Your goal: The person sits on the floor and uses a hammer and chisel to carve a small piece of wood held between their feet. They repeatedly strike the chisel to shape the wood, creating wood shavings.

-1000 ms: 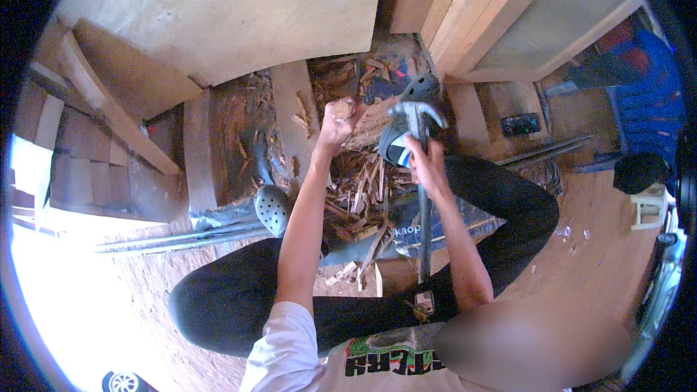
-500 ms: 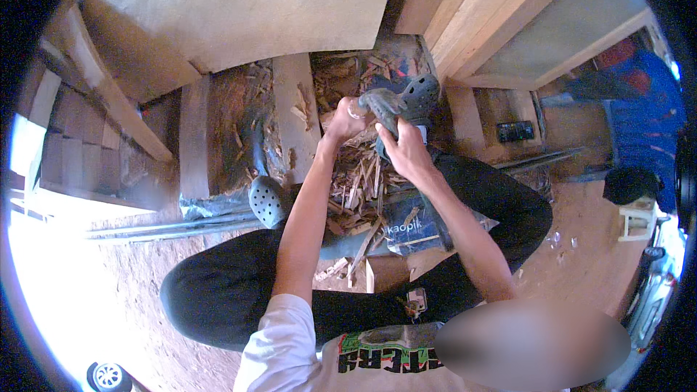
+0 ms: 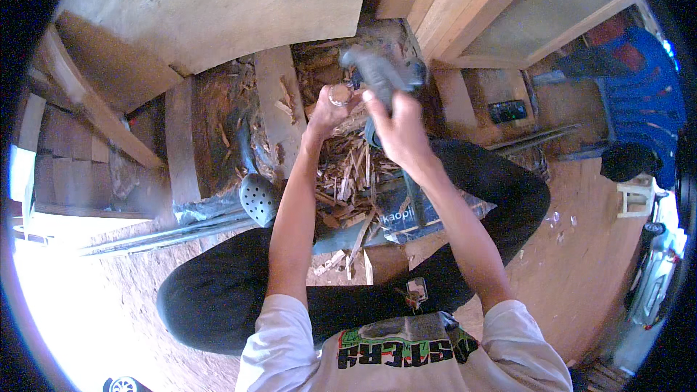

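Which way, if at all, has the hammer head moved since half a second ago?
Yes, upward in the picture: the hammer head was below the lower end of the wooden beams and is now about level with it.

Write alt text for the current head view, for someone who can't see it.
A bare right hand grips a motion-blurred grey metal hammer near the left hand, which is closed around an object with a round, tan end. Splintered brown wood chips lie between the forearms, and a grey clog with round holes shows further left.
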`<action>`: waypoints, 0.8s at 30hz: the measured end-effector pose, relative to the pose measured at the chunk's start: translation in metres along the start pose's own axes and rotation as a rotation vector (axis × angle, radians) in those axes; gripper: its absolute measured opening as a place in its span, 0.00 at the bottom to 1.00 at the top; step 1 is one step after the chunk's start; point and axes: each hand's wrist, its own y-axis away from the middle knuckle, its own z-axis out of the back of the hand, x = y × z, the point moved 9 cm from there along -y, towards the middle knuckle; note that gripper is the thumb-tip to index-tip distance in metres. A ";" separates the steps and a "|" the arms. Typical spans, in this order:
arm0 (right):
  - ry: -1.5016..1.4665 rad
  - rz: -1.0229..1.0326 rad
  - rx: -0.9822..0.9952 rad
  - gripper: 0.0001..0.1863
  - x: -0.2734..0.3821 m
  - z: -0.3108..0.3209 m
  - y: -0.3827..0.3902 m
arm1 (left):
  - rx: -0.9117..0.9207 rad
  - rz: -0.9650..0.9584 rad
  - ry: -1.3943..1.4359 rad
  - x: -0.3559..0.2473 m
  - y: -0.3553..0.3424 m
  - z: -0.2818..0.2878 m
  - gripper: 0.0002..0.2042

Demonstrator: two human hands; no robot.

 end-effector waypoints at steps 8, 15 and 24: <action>-0.008 -0.168 0.258 0.24 -0.020 -0.004 -0.004 | 0.044 0.180 0.129 0.015 -0.002 -0.001 0.13; -0.156 -0.077 -0.001 0.20 -0.007 0.003 -0.004 | -0.138 0.179 0.320 0.028 0.003 -0.002 0.14; -0.210 -0.491 0.191 0.21 -0.110 0.010 0.015 | -0.303 0.284 0.375 0.043 0.011 0.004 0.16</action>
